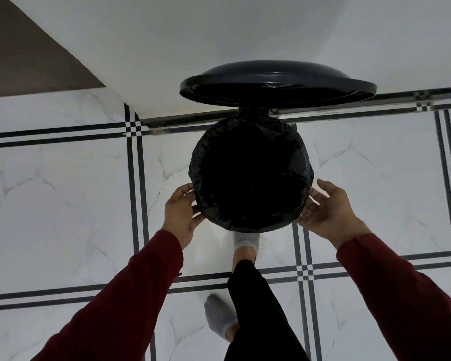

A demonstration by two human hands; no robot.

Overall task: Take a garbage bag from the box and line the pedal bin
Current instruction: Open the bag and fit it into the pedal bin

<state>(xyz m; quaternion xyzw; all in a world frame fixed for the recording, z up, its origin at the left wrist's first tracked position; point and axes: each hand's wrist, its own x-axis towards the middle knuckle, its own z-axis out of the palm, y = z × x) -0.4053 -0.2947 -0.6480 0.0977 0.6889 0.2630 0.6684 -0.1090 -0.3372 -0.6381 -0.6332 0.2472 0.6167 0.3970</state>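
Garbage bag (250, 175) (lining bin) between left hand (182, 212) and right hand (328, 209).

dim, soft, wide-angle edge distortion

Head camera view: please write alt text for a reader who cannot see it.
A round black pedal bin stands with its black lid raised and a black plastic garbage bag folded over its rim. The left hand and right hand touch the bag's sides; a grey-socked foot reaches under the bin's front.
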